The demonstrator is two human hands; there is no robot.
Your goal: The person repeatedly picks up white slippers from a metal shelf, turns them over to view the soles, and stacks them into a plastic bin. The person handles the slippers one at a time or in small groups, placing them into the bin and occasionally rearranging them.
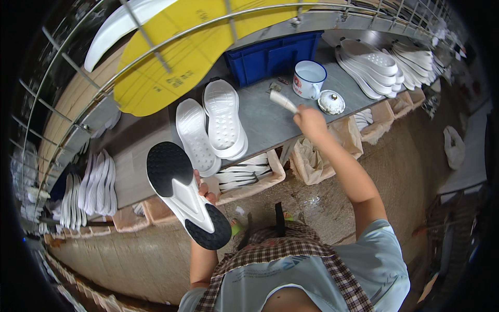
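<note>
- Far left on the bench (140,174): a row of white soles (99,182) propped on edge.
- My left hand (204,188) has a black-and-white sole (180,200) gripped by its right edge, tread facing me, off the near side of the bench.
- Just past that, more pale soles (223,117) lying flat, with a blue bin (275,60) on the far side.
- Right hand's (310,122) wrapped around a brush (283,101), bristles pointing left.
- Mug (309,80) just beyond it, lid (331,102) beside that.
- Far right, stacked soles (366,67).
</note>
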